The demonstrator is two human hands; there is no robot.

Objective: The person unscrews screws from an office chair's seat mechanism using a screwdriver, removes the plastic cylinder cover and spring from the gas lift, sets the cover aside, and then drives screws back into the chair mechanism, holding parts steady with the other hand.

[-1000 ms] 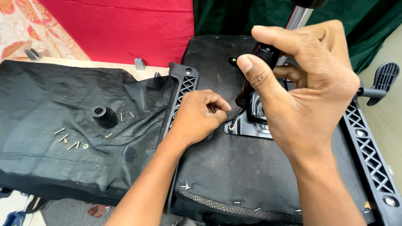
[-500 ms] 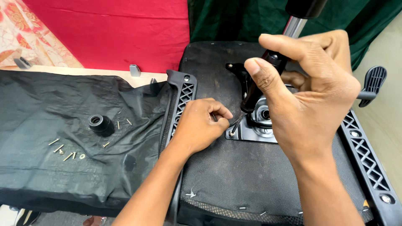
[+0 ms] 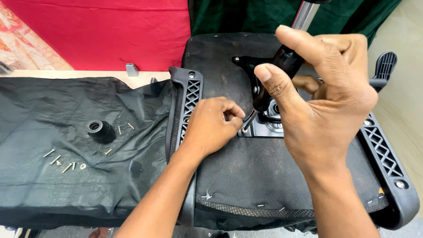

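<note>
No packages, labels, signs or screens in view, at least none clearly discernible.

Bright red cloth (image 3: 110,31) hangs across the back, with dark green fabric (image 3: 246,15) right next to it. Pale beige floor (image 3: 407,114) on the right, patterned orange fabric (image 3: 26,48) far left.

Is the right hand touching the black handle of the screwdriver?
Touching. In the head view, the right hand wraps the screwdriver handle, with the thumb pressed against it.
</note>
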